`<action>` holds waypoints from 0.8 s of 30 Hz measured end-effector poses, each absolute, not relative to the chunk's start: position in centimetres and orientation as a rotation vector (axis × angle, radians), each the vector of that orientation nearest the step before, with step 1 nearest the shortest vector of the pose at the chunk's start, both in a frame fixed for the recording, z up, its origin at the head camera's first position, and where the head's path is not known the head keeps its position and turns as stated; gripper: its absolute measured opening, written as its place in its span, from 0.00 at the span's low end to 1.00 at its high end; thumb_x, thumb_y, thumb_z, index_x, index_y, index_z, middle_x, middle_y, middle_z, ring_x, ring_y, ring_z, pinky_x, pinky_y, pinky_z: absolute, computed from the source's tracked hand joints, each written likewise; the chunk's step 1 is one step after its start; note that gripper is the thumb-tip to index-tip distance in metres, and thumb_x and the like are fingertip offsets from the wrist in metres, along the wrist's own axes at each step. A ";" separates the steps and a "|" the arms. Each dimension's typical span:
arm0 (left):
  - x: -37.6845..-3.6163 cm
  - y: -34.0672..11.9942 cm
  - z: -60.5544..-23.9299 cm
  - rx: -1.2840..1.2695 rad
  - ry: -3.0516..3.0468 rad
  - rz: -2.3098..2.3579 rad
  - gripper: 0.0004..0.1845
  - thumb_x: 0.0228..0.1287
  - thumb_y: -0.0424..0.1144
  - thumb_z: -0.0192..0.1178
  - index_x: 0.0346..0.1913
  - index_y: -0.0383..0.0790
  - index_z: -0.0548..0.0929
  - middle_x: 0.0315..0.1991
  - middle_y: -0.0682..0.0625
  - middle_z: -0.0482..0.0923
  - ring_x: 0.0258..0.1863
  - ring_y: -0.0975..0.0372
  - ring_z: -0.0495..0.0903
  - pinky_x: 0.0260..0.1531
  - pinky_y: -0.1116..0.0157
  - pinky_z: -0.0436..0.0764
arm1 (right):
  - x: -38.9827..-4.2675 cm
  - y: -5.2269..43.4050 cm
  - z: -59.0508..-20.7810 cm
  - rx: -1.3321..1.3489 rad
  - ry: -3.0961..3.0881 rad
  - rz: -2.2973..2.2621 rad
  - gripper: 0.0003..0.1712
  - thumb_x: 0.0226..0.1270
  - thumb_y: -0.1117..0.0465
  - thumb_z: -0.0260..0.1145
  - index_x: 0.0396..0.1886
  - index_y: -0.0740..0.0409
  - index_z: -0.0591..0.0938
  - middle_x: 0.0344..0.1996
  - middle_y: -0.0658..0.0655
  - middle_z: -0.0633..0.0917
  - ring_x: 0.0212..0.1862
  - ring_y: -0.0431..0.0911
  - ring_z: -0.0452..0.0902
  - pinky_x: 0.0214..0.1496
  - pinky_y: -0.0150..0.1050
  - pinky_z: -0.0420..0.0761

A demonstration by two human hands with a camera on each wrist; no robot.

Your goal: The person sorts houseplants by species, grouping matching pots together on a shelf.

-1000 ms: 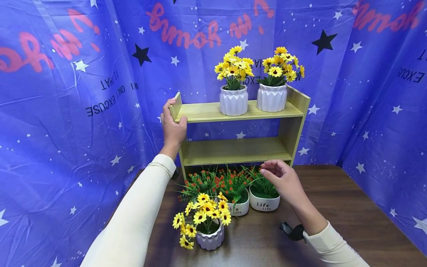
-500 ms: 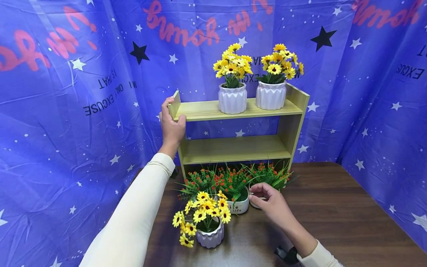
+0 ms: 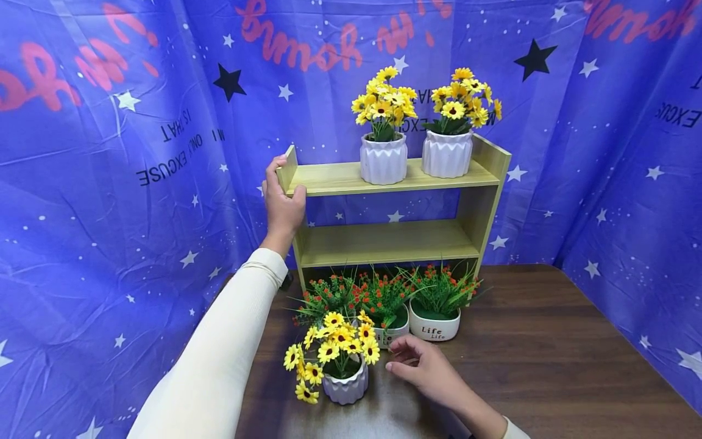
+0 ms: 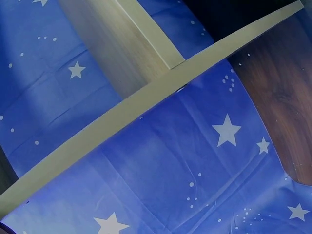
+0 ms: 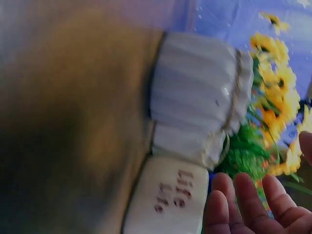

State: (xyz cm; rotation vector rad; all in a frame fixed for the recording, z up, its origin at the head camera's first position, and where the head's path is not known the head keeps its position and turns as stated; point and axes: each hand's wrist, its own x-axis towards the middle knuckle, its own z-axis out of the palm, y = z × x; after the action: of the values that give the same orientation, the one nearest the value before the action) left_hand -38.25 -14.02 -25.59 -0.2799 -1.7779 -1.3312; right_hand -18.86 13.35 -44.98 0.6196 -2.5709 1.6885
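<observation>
My left hand (image 3: 284, 204) grips the left side panel of a light wooden shelf (image 3: 384, 241) at its top corner. In the left wrist view the panel (image 4: 117, 109) runs diagonally, and the hand is out of sight. My right hand (image 3: 425, 372), fingers loosely bent and holding nothing, is just right of a yellow sunflower plant in a ribbed white pot (image 3: 347, 385) on the table. In the right wrist view the fingertips (image 5: 243, 190) are close to that ribbed pot (image 5: 195, 83) and to an oval white pot marked Life (image 5: 165, 195).
Two more yellow flower pots (image 3: 384, 160) (image 3: 446, 155) stand on the shelf's top board. Low red-flowered green plants in white oval pots (image 3: 435, 328) line the shelf's foot. The dark brown table (image 3: 537, 341) extends to the right, and a blue star-printed curtain (image 3: 109, 244) surrounds it.
My right hand has come down and left, from over the rightmost oval pot to beside the front sunflower pot. My left hand keeps its grip on the shelf.
</observation>
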 end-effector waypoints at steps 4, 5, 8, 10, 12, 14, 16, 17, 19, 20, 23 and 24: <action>-38.2 -14.0 -25.5 -0.283 -1.776 -1.315 0.32 0.49 0.31 0.57 0.62 0.43 0.70 0.66 0.60 0.70 0.50 0.52 0.66 0.48 0.59 0.68 | -18.4 12.4 -45.6 0.712 -2.636 1.702 0.19 0.61 0.57 0.73 0.47 0.64 0.80 0.44 0.62 0.84 0.41 0.44 0.82 0.43 0.36 0.80; -38.2 -14.0 -25.5 -0.287 -1.775 -1.312 0.32 0.49 0.30 0.57 0.62 0.43 0.70 0.66 0.59 0.70 0.50 0.52 0.66 0.48 0.58 0.68 | -18.3 12.1 -45.8 0.732 -2.647 1.709 0.20 0.61 0.57 0.73 0.47 0.64 0.80 0.45 0.62 0.84 0.42 0.45 0.82 0.43 0.36 0.80; -38.2 -14.0 -25.5 -0.297 -1.775 -1.310 0.31 0.50 0.30 0.57 0.63 0.43 0.69 0.66 0.56 0.70 0.50 0.52 0.65 0.48 0.58 0.68 | -18.0 11.4 -46.3 0.802 -2.671 1.727 0.20 0.61 0.57 0.73 0.49 0.61 0.80 0.48 0.61 0.84 0.46 0.51 0.83 0.45 0.38 0.81; -38.2 -14.1 -25.6 -0.303 -1.782 -1.314 0.32 0.50 0.31 0.57 0.63 0.44 0.69 0.66 0.56 0.70 0.50 0.52 0.65 0.47 0.58 0.68 | -17.8 10.9 -46.7 0.839 -2.684 1.744 0.22 0.61 0.57 0.73 0.52 0.59 0.79 0.50 0.60 0.83 0.48 0.56 0.82 0.47 0.41 0.81; -38.2 -14.1 -25.5 -0.307 -1.787 -1.312 0.32 0.50 0.31 0.57 0.63 0.45 0.69 0.66 0.55 0.71 0.50 0.53 0.65 0.47 0.58 0.68 | -17.6 10.5 -47.0 0.861 -2.700 1.753 0.25 0.60 0.57 0.73 0.56 0.57 0.77 0.52 0.59 0.83 0.52 0.57 0.81 0.50 0.44 0.81; -38.2 -14.1 -25.5 -0.303 -1.787 -1.309 0.32 0.50 0.31 0.57 0.63 0.45 0.69 0.65 0.56 0.71 0.50 0.53 0.65 0.47 0.58 0.68 | -17.4 10.1 -47.1 0.854 -2.717 1.755 0.30 0.59 0.56 0.74 0.60 0.57 0.75 0.55 0.59 0.81 0.54 0.59 0.79 0.53 0.48 0.80; -38.3 -14.1 -25.5 -0.297 -1.781 -1.304 0.32 0.49 0.31 0.57 0.62 0.44 0.69 0.65 0.57 0.71 0.50 0.53 0.66 0.48 0.58 0.67 | -17.2 9.8 -47.1 0.835 -2.732 1.770 0.35 0.58 0.55 0.74 0.63 0.59 0.72 0.57 0.61 0.80 0.57 0.60 0.77 0.54 0.51 0.79; -38.3 -14.1 -25.5 -0.296 -1.777 -1.309 0.32 0.49 0.31 0.57 0.62 0.44 0.70 0.65 0.57 0.71 0.49 0.53 0.66 0.48 0.58 0.67 | -17.2 9.6 -47.0 0.816 -2.745 1.775 0.37 0.58 0.55 0.75 0.64 0.59 0.71 0.58 0.62 0.79 0.58 0.61 0.76 0.54 0.51 0.79; -38.3 -14.2 -25.6 -0.294 -1.778 -1.310 0.32 0.49 0.31 0.57 0.62 0.44 0.70 0.65 0.58 0.71 0.50 0.53 0.65 0.48 0.59 0.67 | -17.1 9.4 -46.9 0.791 -2.759 1.779 0.40 0.57 0.54 0.75 0.66 0.61 0.69 0.60 0.64 0.77 0.59 0.63 0.75 0.54 0.53 0.79; -38.4 -14.2 -25.6 -0.296 -1.780 -1.314 0.32 0.49 0.31 0.57 0.62 0.45 0.70 0.65 0.58 0.71 0.50 0.53 0.65 0.48 0.59 0.67 | -17.0 9.2 -46.8 0.783 -2.761 1.775 0.41 0.57 0.54 0.75 0.66 0.61 0.69 0.60 0.64 0.77 0.60 0.63 0.74 0.54 0.54 0.79; -38.3 -14.3 -25.6 -0.295 -1.789 -1.317 0.32 0.50 0.31 0.58 0.62 0.46 0.69 0.65 0.59 0.71 0.50 0.52 0.65 0.48 0.59 0.68 | -17.1 8.8 -47.0 0.764 -2.768 1.712 0.41 0.56 0.52 0.76 0.65 0.61 0.69 0.59 0.63 0.78 0.60 0.61 0.74 0.55 0.54 0.77; -38.3 -14.3 -25.6 -0.291 -1.793 -1.314 0.32 0.50 0.31 0.58 0.62 0.46 0.69 0.65 0.60 0.70 0.50 0.53 0.65 0.48 0.59 0.68 | -17.1 8.7 -47.1 0.765 -2.766 1.688 0.41 0.55 0.51 0.76 0.65 0.61 0.69 0.59 0.62 0.78 0.60 0.60 0.75 0.57 0.54 0.76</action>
State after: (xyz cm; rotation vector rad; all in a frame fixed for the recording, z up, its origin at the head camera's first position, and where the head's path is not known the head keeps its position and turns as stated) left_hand -38.31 -14.27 -25.62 -0.2906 -1.7928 -1.3136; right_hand -17.15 8.73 -47.05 0.7653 -2.7655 1.6876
